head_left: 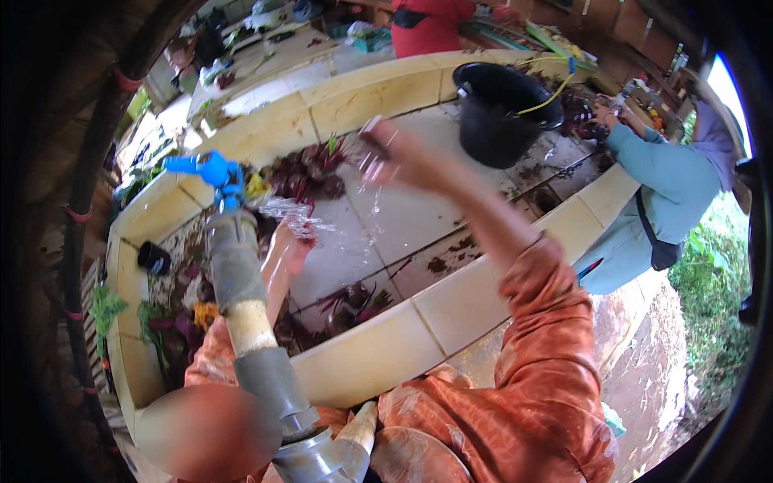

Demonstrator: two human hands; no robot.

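Note:
Water runs from a blue tap on a grey pipe and splashes over my left hand. That hand is closed around something reddish that the spray partly hides. Farther right and higher, my right hand is raised over the basin, smeared by motion. A dark thing shows at its fingers; I cannot tell whether it is held. Beyond the tap lies a pile of dark red beetroots with purple stems. More beetroots rest against the near wall.
A cream tiled basin surrounds the work. A black bucket with a yellow handle stands at its far side. A small black cup lies at the left. One person handles beetroots at the right; another in red stands behind.

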